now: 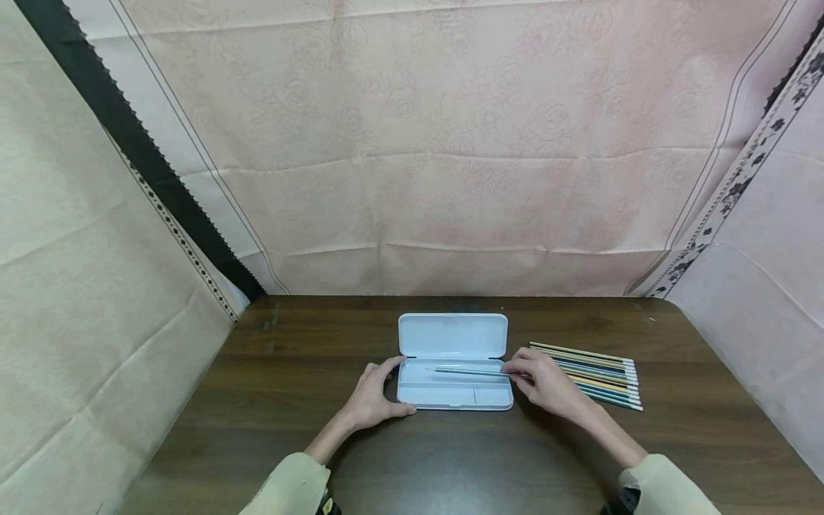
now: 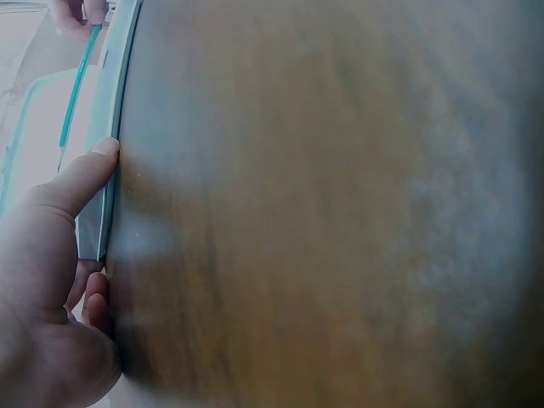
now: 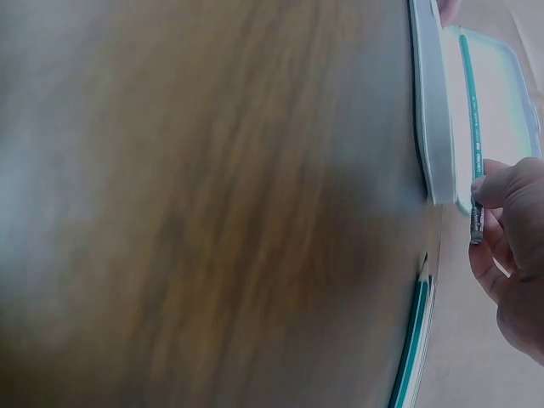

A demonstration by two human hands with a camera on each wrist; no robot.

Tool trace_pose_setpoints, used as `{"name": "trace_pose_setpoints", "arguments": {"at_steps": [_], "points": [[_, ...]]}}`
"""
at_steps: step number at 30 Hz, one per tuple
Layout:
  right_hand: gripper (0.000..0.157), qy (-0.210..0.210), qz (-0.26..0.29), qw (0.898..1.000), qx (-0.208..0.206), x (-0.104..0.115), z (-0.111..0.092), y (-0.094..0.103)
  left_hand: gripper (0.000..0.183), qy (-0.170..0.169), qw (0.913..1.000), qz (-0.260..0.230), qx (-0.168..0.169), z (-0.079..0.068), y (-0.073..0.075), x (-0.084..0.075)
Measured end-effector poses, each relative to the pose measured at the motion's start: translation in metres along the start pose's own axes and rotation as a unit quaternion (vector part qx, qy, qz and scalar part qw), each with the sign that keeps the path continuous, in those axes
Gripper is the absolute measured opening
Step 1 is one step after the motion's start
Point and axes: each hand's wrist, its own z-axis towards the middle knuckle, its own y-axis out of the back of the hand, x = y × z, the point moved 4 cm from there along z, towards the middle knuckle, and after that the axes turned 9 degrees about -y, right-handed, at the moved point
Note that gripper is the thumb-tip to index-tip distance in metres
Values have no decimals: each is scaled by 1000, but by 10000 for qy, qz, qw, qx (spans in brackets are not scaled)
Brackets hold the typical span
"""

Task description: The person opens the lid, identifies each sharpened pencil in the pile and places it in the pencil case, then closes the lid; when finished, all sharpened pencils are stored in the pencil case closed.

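Observation:
A light-blue pencil case (image 1: 444,395) lies with its lid raised at the back, and its base has divided compartments. My left hand (image 1: 378,397) holds the case's left end, thumb on the front edge and a finger at the back corner. In the left wrist view, the thumb (image 2: 81,177) lies against the case's front wall. Over the right end of the base, my right hand (image 1: 543,379) pinches a teal pencil (image 1: 470,371) near one end. The pencil extends leftward above the long compartment; in the right wrist view, the pencil (image 3: 473,102) shows a dark end by the fingers.
To the right of the case, several pencils (image 1: 605,368) in teal, yellow and dark tones lie side by side, partly behind the right hand. They rest on a brown wooden table (image 1: 450,458). Pale patterned cloth (image 1: 450,143) hangs behind the table and at both sides.

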Motion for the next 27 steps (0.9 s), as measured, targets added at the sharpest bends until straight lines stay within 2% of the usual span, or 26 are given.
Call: {"name": "trace_pose_setpoints", "arguments": {"at_steps": [7, 27], "points": [[27, 145, -34, 9998, 121, 9, 9, -8, 90, -12, 10000, -1, -2, 0, 0, 0], [22, 156, 67, 9984, 542, 24, 24, -23, 90, -27, 10000, -39, 6, 0, -1, 2]]}}
